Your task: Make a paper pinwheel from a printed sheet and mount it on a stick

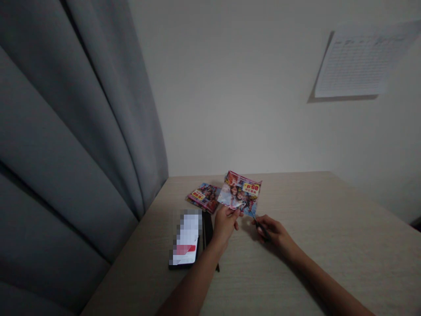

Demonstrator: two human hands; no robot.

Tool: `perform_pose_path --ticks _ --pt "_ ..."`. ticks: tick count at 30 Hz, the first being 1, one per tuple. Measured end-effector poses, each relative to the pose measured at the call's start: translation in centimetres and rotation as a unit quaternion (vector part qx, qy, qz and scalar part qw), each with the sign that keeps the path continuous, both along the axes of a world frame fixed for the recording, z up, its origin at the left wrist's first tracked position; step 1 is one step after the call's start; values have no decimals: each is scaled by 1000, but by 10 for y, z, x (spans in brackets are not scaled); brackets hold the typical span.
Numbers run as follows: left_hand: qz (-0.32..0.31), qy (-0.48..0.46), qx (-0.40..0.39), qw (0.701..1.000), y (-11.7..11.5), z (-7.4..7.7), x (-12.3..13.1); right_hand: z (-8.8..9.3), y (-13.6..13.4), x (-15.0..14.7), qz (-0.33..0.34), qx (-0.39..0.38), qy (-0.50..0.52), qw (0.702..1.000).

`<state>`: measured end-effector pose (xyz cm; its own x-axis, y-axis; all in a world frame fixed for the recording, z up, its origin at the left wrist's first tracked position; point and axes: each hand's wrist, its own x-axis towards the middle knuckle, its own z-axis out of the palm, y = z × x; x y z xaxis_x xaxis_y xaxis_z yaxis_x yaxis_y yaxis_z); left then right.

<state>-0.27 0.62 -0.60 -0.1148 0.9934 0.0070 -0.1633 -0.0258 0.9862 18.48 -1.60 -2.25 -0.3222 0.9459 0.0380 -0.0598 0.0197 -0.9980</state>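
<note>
My left hand [225, 223] pinches the lower edge of a colourful printed flyer [241, 191] and holds it up over the table. My right hand [274, 232] is closed round the handles of dark scissors [255, 218], whose blades point up into the flyer's lower edge. A second colourful flyer piece [204, 196] lies flat on the table just left of the held one.
A phone [186, 239] with a lit screen lies on the light wooden table [329, 228], left of my left forearm, with a thin dark strip [208, 230] beside it. Grey curtains [72, 145] hang at the left. A printed sheet [358, 61] is stuck on the white wall.
</note>
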Motion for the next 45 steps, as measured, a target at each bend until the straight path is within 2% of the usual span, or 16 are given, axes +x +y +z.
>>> perform_pose_path --ticks 9,17,36,45 --pt "-1 3 4 1000 0 -1 -1 0 1 2 5 15 -15 1000" --pt "-6 3 6 1000 2 -1 -1 -9 2 2 11 -1 16 1000" --pt "-10 8 -5 1000 1 -1 -3 2 -1 -1 2 -5 10 1000" --pt "-25 9 -2 1000 0 0 1 -2 2 1 7 2 7 1000"
